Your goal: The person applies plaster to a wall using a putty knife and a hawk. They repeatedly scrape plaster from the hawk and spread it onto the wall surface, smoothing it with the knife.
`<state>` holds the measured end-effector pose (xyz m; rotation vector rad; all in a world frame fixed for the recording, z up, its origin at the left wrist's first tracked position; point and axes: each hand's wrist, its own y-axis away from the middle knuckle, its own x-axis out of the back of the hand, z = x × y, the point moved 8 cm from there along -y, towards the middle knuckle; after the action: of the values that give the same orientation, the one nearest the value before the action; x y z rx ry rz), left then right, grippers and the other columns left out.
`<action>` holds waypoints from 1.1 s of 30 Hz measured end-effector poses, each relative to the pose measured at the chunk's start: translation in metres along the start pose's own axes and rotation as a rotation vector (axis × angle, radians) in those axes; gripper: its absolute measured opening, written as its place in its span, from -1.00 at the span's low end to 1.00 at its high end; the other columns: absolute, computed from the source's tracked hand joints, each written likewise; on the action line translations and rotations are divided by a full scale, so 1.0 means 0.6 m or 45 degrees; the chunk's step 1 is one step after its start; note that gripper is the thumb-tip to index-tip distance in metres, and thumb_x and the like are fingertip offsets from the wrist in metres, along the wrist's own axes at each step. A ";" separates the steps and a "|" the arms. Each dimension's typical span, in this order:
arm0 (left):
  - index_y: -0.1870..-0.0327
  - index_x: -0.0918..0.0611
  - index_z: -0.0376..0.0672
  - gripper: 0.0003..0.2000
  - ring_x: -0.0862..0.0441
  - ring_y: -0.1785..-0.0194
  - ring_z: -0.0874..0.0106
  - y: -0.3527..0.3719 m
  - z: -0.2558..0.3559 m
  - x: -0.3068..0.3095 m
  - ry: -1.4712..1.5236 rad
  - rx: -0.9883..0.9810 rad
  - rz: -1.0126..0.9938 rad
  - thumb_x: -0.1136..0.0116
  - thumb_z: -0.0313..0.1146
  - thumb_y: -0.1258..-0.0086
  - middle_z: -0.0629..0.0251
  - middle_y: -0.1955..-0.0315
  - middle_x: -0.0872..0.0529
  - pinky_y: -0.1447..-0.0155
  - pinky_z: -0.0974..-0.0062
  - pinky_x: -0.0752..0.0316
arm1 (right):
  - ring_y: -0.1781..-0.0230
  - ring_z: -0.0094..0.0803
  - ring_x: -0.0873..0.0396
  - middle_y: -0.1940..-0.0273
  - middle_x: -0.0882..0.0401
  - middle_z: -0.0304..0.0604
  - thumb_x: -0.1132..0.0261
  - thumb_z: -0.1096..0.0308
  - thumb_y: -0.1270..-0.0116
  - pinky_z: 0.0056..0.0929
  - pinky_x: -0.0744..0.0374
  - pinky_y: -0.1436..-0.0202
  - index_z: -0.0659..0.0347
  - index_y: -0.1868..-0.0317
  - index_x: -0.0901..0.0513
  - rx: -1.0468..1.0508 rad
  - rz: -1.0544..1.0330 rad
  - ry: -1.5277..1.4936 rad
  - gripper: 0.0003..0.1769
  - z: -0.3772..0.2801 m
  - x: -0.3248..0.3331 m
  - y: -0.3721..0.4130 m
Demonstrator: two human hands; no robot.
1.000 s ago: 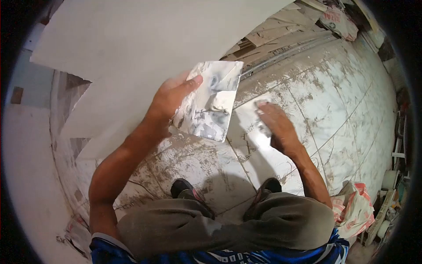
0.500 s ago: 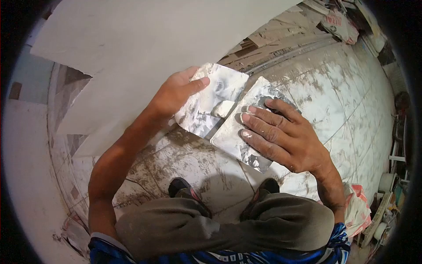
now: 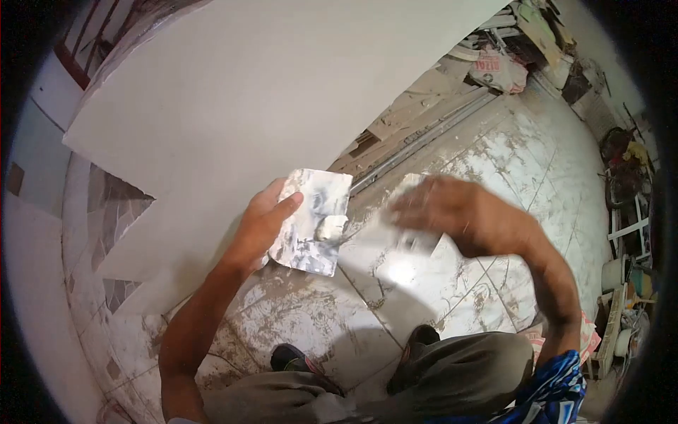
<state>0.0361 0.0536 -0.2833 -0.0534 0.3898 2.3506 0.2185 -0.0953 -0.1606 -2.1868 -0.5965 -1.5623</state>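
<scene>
My left hand (image 3: 265, 222) grips the left edge of a flat, smeared plate (image 3: 311, 201), its thumb lying on top. A lump of whitish paste (image 3: 330, 227) sits near the plate's right edge. To the right, my right hand (image 3: 441, 208) is smeared by motion, its fingers bent round a second pale, flat plate (image 3: 409, 237), which is also blurred. A gap separates the two plates. Behind my left hand a large pale board (image 3: 233, 92) with a jagged left edge fills the upper left.
Tiled floor (image 3: 296, 311) with white and brown smears lies below. Long metal strips (image 3: 424, 141) run beside the board. A printed sack (image 3: 498, 71) and scrap lie at the upper right; clutter (image 3: 614, 318) lines the right side. My shoes and knees show at the bottom.
The two plates have moved apart. My left hand and its plate are lower and further left in view; my right hand has lifted and turned with its plate. The camera view has shifted.
</scene>
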 end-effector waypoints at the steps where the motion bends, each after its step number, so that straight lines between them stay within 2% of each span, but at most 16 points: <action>1: -0.37 -0.44 -0.38 -0.58 -0.64 -0.14 0.47 0.000 0.003 0.008 -0.007 -0.022 0.000 -0.07 -0.33 -0.61 0.16 -0.13 -0.67 -0.23 0.46 -0.54 | -0.33 -0.22 -0.56 -0.32 -0.60 -0.13 -0.32 0.71 -0.08 -0.12 -0.54 -0.45 -0.02 -0.33 -0.61 -0.099 0.053 -0.233 -0.25 0.034 0.023 -0.001; 3: -0.35 -0.46 -0.38 -0.59 -0.65 -0.11 0.47 -0.002 0.001 0.008 -0.006 -0.057 0.000 -0.07 -0.32 -0.61 0.17 -0.10 -0.69 -0.20 0.47 -0.56 | -0.01 -0.21 -0.73 -0.05 -0.75 -0.02 -0.30 0.60 -0.33 -0.23 -0.67 -0.19 0.19 -0.22 -0.67 -0.215 0.396 -0.108 -0.56 0.092 0.100 0.009; 4: -0.35 -0.46 -0.38 -0.59 -0.65 -0.11 0.47 -0.006 -0.002 0.006 0.036 -0.078 -0.014 -0.07 -0.32 -0.61 0.18 -0.09 -0.69 -0.19 0.47 -0.56 | 0.04 -0.25 -0.69 0.05 -0.74 0.00 -0.19 0.40 -0.54 -0.25 -0.65 -0.09 0.26 -0.18 -0.65 -0.409 0.497 -0.066 -0.71 0.125 0.134 0.010; 6: -0.34 -0.47 -0.38 -0.59 -0.65 -0.11 0.47 -0.025 -0.007 0.002 0.120 -0.110 -0.042 -0.07 -0.32 -0.61 0.19 -0.09 -0.69 -0.19 0.47 -0.56 | 0.17 -0.45 -0.65 0.16 -0.75 -0.18 -0.24 0.30 -0.54 -0.38 -0.61 0.05 0.31 -0.07 -0.68 -0.417 0.864 -0.316 -0.73 0.178 0.176 -0.003; 8: -0.35 -0.47 -0.38 -0.58 -0.65 -0.13 0.47 -0.043 -0.013 -0.002 0.156 -0.107 -0.066 -0.08 -0.31 -0.60 0.19 -0.10 -0.69 -0.20 0.48 -0.55 | 0.23 -0.48 -0.61 0.20 -0.72 -0.24 -0.26 0.28 -0.51 -0.42 -0.58 0.14 0.32 -0.03 -0.69 -0.618 1.068 -0.473 -0.72 0.232 0.199 -0.009; 11: -0.36 -0.47 -0.38 -0.57 -0.64 -0.15 0.47 -0.054 -0.015 -0.020 0.194 -0.070 -0.079 -0.08 -0.31 -0.59 0.17 -0.13 -0.68 -0.23 0.48 -0.52 | 0.28 -0.52 -0.57 0.25 -0.69 -0.27 -0.26 0.27 -0.47 -0.46 -0.54 0.19 0.33 -0.02 -0.70 -0.618 1.362 -0.407 -0.70 0.244 0.169 0.006; 12: -0.37 -0.46 -0.38 -0.57 -0.63 -0.16 0.46 -0.054 -0.011 -0.022 0.200 -0.064 -0.067 -0.08 -0.31 -0.59 0.17 -0.14 -0.67 -0.24 0.48 -0.51 | 0.32 -0.56 -0.53 0.28 -0.67 -0.28 -0.26 0.29 -0.45 -0.50 -0.52 0.22 0.35 0.02 -0.69 -0.543 1.513 -0.602 -0.72 0.249 0.140 0.006; 14: -0.38 -0.46 -0.37 -0.56 -0.62 -0.18 0.45 -0.036 0.002 -0.027 0.118 -0.076 -0.060 -0.09 -0.32 -0.59 0.15 -0.16 -0.66 -0.27 0.47 -0.49 | 0.34 -0.60 -0.50 0.32 -0.64 -0.30 -0.24 0.32 -0.44 -0.50 -0.50 0.25 0.32 0.07 -0.70 -0.658 1.630 -0.601 -0.76 0.242 0.085 0.006; 16: -0.38 -0.46 -0.37 -0.56 -0.61 -0.20 0.45 -0.020 0.004 -0.015 0.028 -0.080 -0.024 -0.09 -0.32 -0.58 0.15 -0.17 -0.66 -0.29 0.46 -0.47 | 0.17 -0.60 -0.55 0.16 -0.69 -0.35 -0.26 0.40 -0.47 -0.54 -0.50 0.05 0.33 -0.03 -0.71 -0.708 1.688 -0.795 -0.76 0.259 0.020 -0.004; 17: -0.38 -0.46 -0.37 -0.56 -0.61 -0.20 0.45 -0.010 0.000 -0.002 -0.012 -0.069 -0.001 -0.09 -0.33 -0.58 0.16 -0.17 -0.66 -0.30 0.46 -0.46 | 0.27 -0.66 -0.49 0.24 -0.65 -0.40 -0.26 0.38 -0.49 -0.58 -0.47 0.17 0.33 0.02 -0.71 -0.748 1.662 -0.803 -0.79 0.262 0.000 -0.009; 20: -0.37 -0.47 -0.37 -0.57 -0.60 -0.21 0.45 0.019 -0.011 0.033 -0.129 -0.124 0.048 -0.08 -0.34 -0.57 0.17 -0.15 -0.66 -0.32 0.47 -0.44 | 0.32 -0.71 -0.41 0.29 -0.61 -0.43 -0.26 0.35 -0.50 -0.60 -0.41 0.25 0.30 0.06 -0.71 -0.818 1.741 -0.552 -0.81 0.252 -0.017 -0.017; 21: -0.36 -0.47 -0.37 -0.57 -0.59 -0.21 0.46 0.027 -0.008 0.038 -0.167 -0.161 0.067 -0.08 -0.35 -0.57 0.17 -0.15 -0.66 -0.33 0.47 -0.43 | 0.31 -0.68 -0.41 0.33 -0.61 -0.39 -0.24 0.35 -0.51 -0.55 -0.44 0.23 0.30 0.08 -0.69 -0.817 1.741 -0.483 -0.81 0.249 -0.013 -0.023; 24: -0.36 -0.46 -0.39 -0.58 -0.59 -0.19 0.46 0.059 0.001 0.035 -0.017 -0.092 0.066 -0.06 -0.38 -0.57 0.16 -0.13 -0.66 -0.33 0.48 -0.42 | 0.31 -0.26 -0.66 0.32 -0.69 0.01 -0.14 0.51 -0.42 -0.26 -0.60 0.12 0.34 -0.05 -0.63 -0.759 1.805 -0.242 -0.74 0.227 0.007 -0.052; 27: -0.36 -0.45 -0.40 -0.58 -0.59 -0.18 0.46 0.069 0.012 0.028 0.072 -0.108 0.070 -0.05 -0.39 -0.56 0.14 -0.13 -0.66 -0.33 0.48 -0.43 | 0.33 -0.22 -0.62 0.35 -0.66 0.00 -0.17 0.44 -0.49 -0.31 -0.56 0.12 0.37 0.03 -0.62 -0.749 1.881 0.016 -0.81 0.218 0.016 -0.070; 30: -0.37 -0.44 -0.40 -0.57 -0.60 -0.17 0.46 0.067 0.014 0.024 0.153 -0.100 0.065 -0.04 -0.39 -0.56 0.15 -0.13 -0.66 -0.32 0.49 -0.43 | 0.01 0.11 -0.68 -0.01 -0.65 0.20 -0.12 0.64 -0.32 -0.10 -0.64 -0.03 0.38 -0.21 -0.56 -0.745 1.870 0.080 -0.56 0.211 0.027 -0.082; 33: -0.37 -0.43 -0.40 -0.57 -0.60 -0.16 0.47 0.060 0.016 0.026 0.108 -0.114 0.053 -0.03 -0.40 -0.56 0.16 -0.12 -0.66 -0.31 0.49 -0.44 | -0.03 0.08 -0.66 -0.07 -0.61 0.23 -0.14 0.66 -0.27 -0.12 -0.64 -0.10 0.45 -0.24 -0.53 -0.645 1.876 0.335 -0.51 0.201 0.036 -0.099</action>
<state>0.0011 0.0424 -0.2670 -0.1896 0.3288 2.4118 0.2872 0.0217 -0.1729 -1.7268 1.3362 -1.0465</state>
